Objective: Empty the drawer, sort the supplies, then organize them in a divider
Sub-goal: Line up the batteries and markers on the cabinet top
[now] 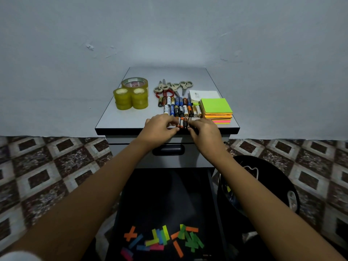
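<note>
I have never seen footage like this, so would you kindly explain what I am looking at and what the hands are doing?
There is no machine here: a person wears one camera on the head, looking down along their own arms. The left hand and right hand pinch some loose batteries at the front edge of a small cabinet top. Behind these lie battery rows, tape rolls, scissors and sticky notes. Below, an open drawer holds coloured paper strips.

Grey cabinet [169, 74] against pale wall [169, 25], patterned floor [47, 166].
</note>
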### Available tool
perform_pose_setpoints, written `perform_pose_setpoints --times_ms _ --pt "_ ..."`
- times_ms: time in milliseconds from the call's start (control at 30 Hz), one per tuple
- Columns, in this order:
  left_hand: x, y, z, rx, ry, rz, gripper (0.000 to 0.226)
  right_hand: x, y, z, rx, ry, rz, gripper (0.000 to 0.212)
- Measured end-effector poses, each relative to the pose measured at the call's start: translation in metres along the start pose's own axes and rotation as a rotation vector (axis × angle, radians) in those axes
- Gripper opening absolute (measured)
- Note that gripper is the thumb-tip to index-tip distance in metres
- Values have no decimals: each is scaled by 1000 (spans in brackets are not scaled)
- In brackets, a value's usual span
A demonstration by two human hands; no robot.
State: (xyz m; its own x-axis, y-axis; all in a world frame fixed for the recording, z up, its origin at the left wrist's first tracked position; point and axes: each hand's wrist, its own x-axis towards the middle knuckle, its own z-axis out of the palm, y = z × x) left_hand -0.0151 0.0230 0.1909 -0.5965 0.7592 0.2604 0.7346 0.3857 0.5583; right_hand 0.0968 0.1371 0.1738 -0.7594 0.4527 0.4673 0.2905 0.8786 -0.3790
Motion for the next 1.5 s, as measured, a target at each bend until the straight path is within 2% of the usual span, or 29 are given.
perform_pose_setpoints --times_ms 300,467,700,1000,1500 --pt "6 10 16 -50 42 53 26 -4 10 -1 -14 72 31 30" --pt "9 12 20 -66 80 58 21 -2 10 0 8 96 63 23" --pt "14 11 20 -117 66 57 17 0 7 4 6 133 97 21" --pt "12 11 21 -194 90 21 22 0 5 7 1 134 100 24" --pt "9 12 20 -189 99 14 28 -4 6 5 45 146 108 30"
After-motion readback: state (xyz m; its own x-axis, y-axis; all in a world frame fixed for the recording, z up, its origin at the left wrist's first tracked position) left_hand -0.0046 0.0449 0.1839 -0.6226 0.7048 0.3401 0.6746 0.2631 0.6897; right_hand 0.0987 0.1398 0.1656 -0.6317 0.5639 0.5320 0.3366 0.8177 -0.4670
